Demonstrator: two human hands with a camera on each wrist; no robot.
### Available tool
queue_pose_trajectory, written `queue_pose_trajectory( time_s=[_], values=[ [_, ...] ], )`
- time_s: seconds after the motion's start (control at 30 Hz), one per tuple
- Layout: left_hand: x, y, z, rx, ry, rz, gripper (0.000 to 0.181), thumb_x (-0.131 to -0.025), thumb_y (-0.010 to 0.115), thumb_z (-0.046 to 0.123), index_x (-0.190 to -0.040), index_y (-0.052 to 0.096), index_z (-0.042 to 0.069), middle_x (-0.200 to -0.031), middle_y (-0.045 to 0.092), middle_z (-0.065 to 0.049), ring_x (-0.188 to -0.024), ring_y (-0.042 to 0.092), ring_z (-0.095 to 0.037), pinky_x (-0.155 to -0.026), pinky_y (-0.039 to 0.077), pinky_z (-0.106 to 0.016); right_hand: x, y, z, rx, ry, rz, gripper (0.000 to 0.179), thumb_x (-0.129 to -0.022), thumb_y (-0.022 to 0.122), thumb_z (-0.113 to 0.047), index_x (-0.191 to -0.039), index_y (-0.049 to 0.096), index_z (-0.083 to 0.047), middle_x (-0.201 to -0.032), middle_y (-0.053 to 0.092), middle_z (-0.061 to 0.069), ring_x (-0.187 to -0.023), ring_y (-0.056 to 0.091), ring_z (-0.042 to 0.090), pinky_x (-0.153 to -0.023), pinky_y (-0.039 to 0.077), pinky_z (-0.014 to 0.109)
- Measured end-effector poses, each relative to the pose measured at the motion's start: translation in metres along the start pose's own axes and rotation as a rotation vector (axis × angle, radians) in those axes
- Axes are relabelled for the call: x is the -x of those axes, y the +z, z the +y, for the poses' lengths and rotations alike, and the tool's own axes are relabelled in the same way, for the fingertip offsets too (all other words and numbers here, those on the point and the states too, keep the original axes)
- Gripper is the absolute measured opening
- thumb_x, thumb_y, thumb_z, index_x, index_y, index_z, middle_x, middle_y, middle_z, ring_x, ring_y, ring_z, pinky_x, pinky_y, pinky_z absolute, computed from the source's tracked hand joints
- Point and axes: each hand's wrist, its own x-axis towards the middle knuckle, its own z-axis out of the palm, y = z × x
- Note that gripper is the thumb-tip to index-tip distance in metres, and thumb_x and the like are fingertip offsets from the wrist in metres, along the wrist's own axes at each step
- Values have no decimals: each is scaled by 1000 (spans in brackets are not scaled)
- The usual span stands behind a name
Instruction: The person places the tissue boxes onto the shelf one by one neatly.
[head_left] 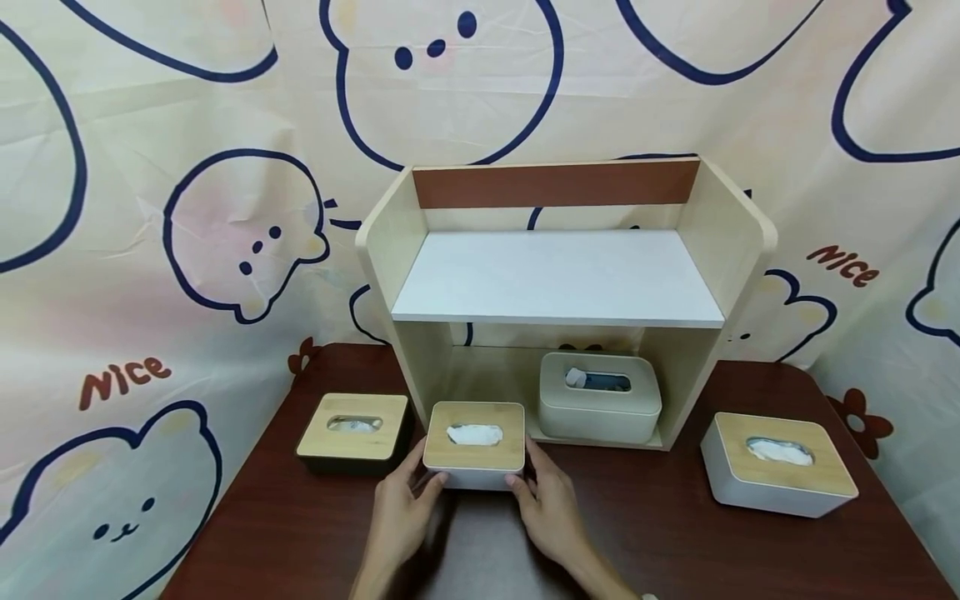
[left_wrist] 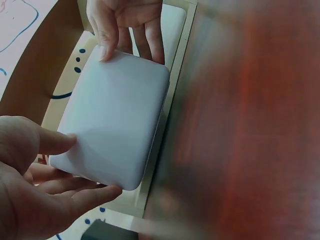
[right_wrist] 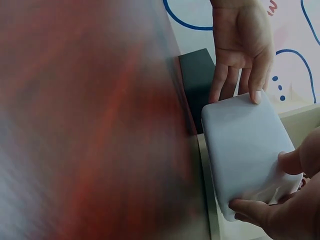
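Both left hand (head_left: pixel 402 510) and right hand (head_left: pixel 551 510) grip the white, wood-lidded oblong box (head_left: pixel 474 456) endwise; its length parallels the cream wooden shelf (head_left: pixel 558 279).

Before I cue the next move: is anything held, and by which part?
A wood-topped white tissue box, held by opposite sides: left hand at its left, right hand at its right.

Tissue box (head_left: pixel 474 456) between left fingers (head_left: pixel 434 486) and right fingers (head_left: pixel 519 488); shelf (head_left: pixel 558 279) behind
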Motion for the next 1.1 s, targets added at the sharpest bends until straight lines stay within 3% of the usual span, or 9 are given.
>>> queue_pose_trajectory(
  time_s=[0.3,0.4,0.5,0.63,0.7,0.93,1.1],
  values=[
    [-28,9,3,10,44,5,58,-98,74,0,-153,57,-1,-143,68,-24,-130,68,-33,-99,63,-39,-29,-13,6,35,-32,38,63,-104,69,-6,-158,42,12,-159,49,33,-146,51,45,-100,61,44],
    [-36,12,3,-46,54,32,56,-98,75,2,-152,59,1,-141,70,-20,-113,71,-22,-97,61,-36,-37,-12,9,37,-47,54,62,-104,69,-6,-157,43,12,-157,52,33,-144,53,45,-99,62,46],
    [-45,16,5,-72,63,51,56,-99,74,2,-153,58,2,-138,73,-19,-102,69,-21,-91,59,-35,-44,-8,11,35,-30,78,62,-105,67,-6,-159,42,11,-153,56,32,-140,59,43,-100,62,46],
    [-56,23,6,-18,70,70,58,-99,70,-3,-155,54,-3,-143,67,-26,-124,71,-35,-99,62,-43,-54,-1,12,1,6,102,62,-107,64,-5,-161,38,10,-154,55,32,-141,58,41,-107,58,46],
    [-59,26,5,12,62,85,58,-99,69,-5,-155,51,-6,-149,61,-29,-134,64,-40,-106,58,-49,-58,3,13,-11,12,111,62,-107,63,-4,-161,37,11,-157,53,32,-143,56,41,-109,56,47],
    [-67,34,2,84,41,125,58,-99,67,-9,-155,50,-9,-152,57,-32,-136,62,-45,-109,56,-51,-66,12,16,29,-2,192,58,-104,65,-2,-157,45,9,-150,60,32,-135,62,42,-107,56,57],
    [-71,41,-4,70,35,175,57,-98,69,-8,-153,54,-6,-148,61,-30,-133,65,-43,-105,59,-51,-73,21,18,44,15,237,56,-105,65,-3,-156,47,10,-149,60,33,-137,60,46,-111,52,60]
  ],
)
